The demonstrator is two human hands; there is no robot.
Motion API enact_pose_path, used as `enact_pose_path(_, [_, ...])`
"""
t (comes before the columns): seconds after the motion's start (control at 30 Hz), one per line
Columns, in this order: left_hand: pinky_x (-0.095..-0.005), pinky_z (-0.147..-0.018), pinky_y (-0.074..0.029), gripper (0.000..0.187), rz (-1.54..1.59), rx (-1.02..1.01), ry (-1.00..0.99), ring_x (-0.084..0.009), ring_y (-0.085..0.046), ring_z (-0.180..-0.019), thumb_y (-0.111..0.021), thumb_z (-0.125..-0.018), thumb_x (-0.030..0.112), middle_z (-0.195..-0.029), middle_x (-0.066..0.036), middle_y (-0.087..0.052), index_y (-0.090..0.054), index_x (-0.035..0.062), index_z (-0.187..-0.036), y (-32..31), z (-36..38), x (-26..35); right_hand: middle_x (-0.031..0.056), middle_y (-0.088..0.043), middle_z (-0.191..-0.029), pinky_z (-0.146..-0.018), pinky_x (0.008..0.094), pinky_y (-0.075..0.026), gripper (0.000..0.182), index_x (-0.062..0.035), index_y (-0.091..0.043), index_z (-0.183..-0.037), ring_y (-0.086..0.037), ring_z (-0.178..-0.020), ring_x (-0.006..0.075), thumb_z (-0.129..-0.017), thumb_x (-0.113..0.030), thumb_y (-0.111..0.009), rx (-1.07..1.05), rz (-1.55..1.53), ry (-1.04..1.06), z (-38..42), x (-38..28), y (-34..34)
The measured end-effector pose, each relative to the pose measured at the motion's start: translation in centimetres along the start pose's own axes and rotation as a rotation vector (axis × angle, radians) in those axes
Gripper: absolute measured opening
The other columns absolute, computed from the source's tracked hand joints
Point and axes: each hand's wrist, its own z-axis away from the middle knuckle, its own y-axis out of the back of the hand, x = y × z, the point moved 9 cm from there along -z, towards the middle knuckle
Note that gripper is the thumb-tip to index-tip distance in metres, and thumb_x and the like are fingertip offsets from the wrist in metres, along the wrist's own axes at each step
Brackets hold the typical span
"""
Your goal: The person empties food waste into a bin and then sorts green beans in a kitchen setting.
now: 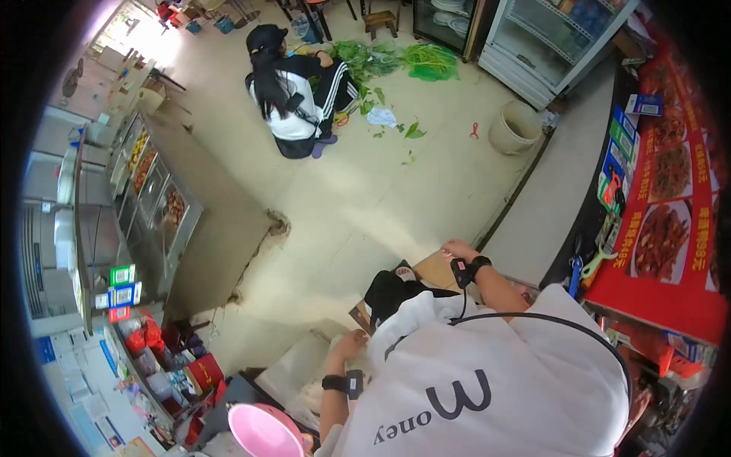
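My right hand (pixel 461 250) is at the far edge of a brown cardboard piece (pixel 435 271), its fingers loosely extended with nothing visible in them. My left hand (pixel 350 344) is lower and to the left, beside another brown edge (pixel 359 314); its fingertips are too small to make out. Each wrist wears a black strap with a small box. Between the hands are black cloth (pixel 392 293) and part of a shoe (pixel 404 271). Near my left forearm is a pink bowl (pixel 265 431), with what looks like skin at its right rim.
A person (pixel 285 91) squats on the floor by leafy greens (pixel 373 57). A white bucket (pixel 515 128) and red peeler (pixel 474 131) are at the right. A food counter (pixel 164 198) runs along the left, and a red menu-covered counter (pixel 662 236) along the right, near a glass-door fridge (pixel 533 42).
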Motion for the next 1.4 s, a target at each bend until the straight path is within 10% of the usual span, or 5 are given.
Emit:
enact_pose_path(0.47, [-0.034, -0.084, -0.043, 0.032, -0.409, -0.223, -0.203, -0.0295, -0.054, -0.099, -0.05, -0.08, 0.02, -0.104, -0.017, -0.058, -0.055, 0.0011, -0.105, 29.0, -27.4, 18.7, 0.0126, -0.059, -0.078, -0.057, 0.0317, -0.047, 0.022, 0.0061, -0.054, -0.088, -0.057, -0.064, 0.0214, -0.076, -0.012, -0.057, 0.275, 0.249, 0.098, -8.7, -9.1, 18.3])
enact_pose_path(0.7, [-0.0321, -0.086, -0.041, 0.036, -0.445, -0.602, -0.253, -0.0239, -0.053, -0.099, -0.046, -0.086, 0.031, -0.105, -0.011, -0.058, -0.055, 0.0024, -0.107, 36.6, -39.3, 34.8, 0.0052, -0.061, -0.077, -0.064, 0.027, -0.045, 0.016, -0.0014, -0.058, -0.086, -0.056, -0.068, 0.0159, -0.073, -0.002, -0.05, 0.65, -0.324, 0.12, -1.8, -23.1, 29.4])
enact_pose_path(0.93, [-0.0326, -0.084, -0.042, 0.034, -0.583, -0.726, -0.168, -0.0267, -0.054, -0.098, -0.048, -0.084, 0.032, -0.103, -0.012, -0.059, -0.057, 0.0059, -0.104, 35.7, -51.4, 45.2, 0.0091, -0.061, -0.076, -0.064, 0.035, -0.046, 0.011, -0.0047, -0.06, -0.078, -0.058, -0.071, 0.0243, -0.07, -0.005, -0.052, 0.257, 0.846, 0.322, -7.7, -37.5, 38.4])
enact_pose_path(1.23, [-0.0362, -0.069, -0.045, 0.028, -0.388, -0.02, -0.429, -0.0289, -0.056, -0.084, -0.066, -0.072, 0.025, -0.082, -0.013, -0.056, -0.056, 0.004, -0.088, 40.1, -64.3, 66.0, 0.0133, -0.062, -0.085, -0.07, 0.0382, -0.045, 0.026, -0.0073, -0.058, -0.097, -0.058, -0.079, 0.0307, -0.075, -0.022, -0.054, -0.294, 0.617, 0.321, -26.6, -50.4, 42.3])
enact_pose_path(1.4, [-0.0309, -0.058, -0.046, 0.021, -0.353, -0.538, 0.029, -0.0212, -0.056, -0.064, -0.064, -0.068, 0.02, -0.07, -0.007, -0.058, -0.059, 0.0025, -0.079, 39.7, -72.2, 67.9, 0.0091, -0.058, -0.08, -0.069, 0.031, -0.044, 0.021, -0.0032, -0.058, -0.088, -0.055, -0.075, 0.0206, -0.074, -0.017, -0.061, -0.429, 0.61, 0.135, -34.3, -54.7, 43.9])
